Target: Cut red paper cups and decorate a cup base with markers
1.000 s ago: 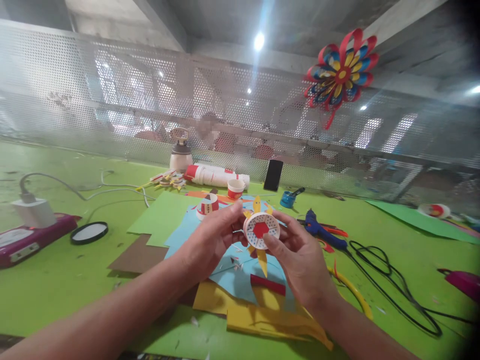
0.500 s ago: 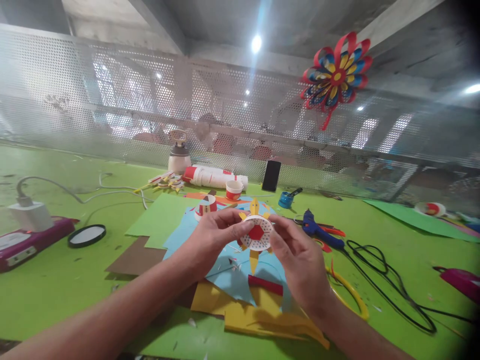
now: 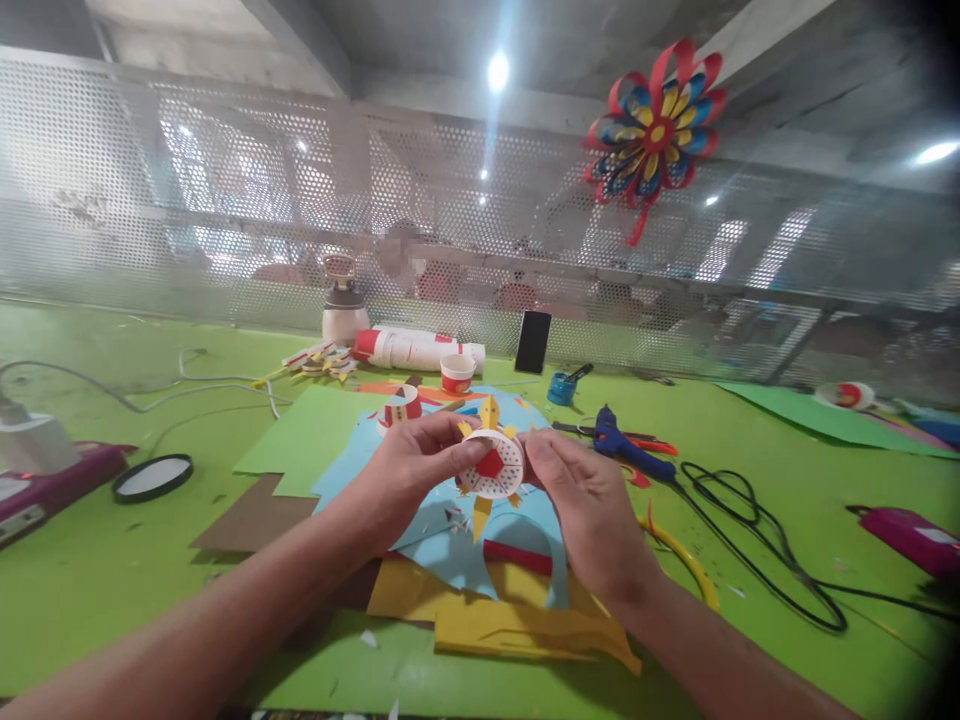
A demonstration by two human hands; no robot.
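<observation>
A small paper turtle (image 3: 504, 478) is held up over the table, with a round white dotted shell, a red centre, and yellow head, feet and tail. My left hand (image 3: 420, 470) pinches its upper left rim, thumb on the shell face. At the shell's right edge, my right hand (image 3: 581, 495) has its thumb and fingers closed against the rim; the fingertips are partly hidden. Beneath lie light blue paper sheets (image 3: 435, 545) with small scraps, a red paper strip (image 3: 517, 557) and folded yellow paper (image 3: 517, 632).
Right of my hands lie a blue glue gun (image 3: 634, 450), its black cord (image 3: 780, 540) and a yellow ring (image 3: 694, 565). Paper cups (image 3: 457, 374), a phone (image 3: 533, 342) and a spray bottle (image 3: 344, 312) stand behind. At left are a power strip (image 3: 82, 475) and a round black-rimmed disc (image 3: 152, 478).
My right thumb has shifted from the turtle's shell face toward its right edge. The whole view has moved slightly, so everything appears further left. My left hand keeps its pinch.
</observation>
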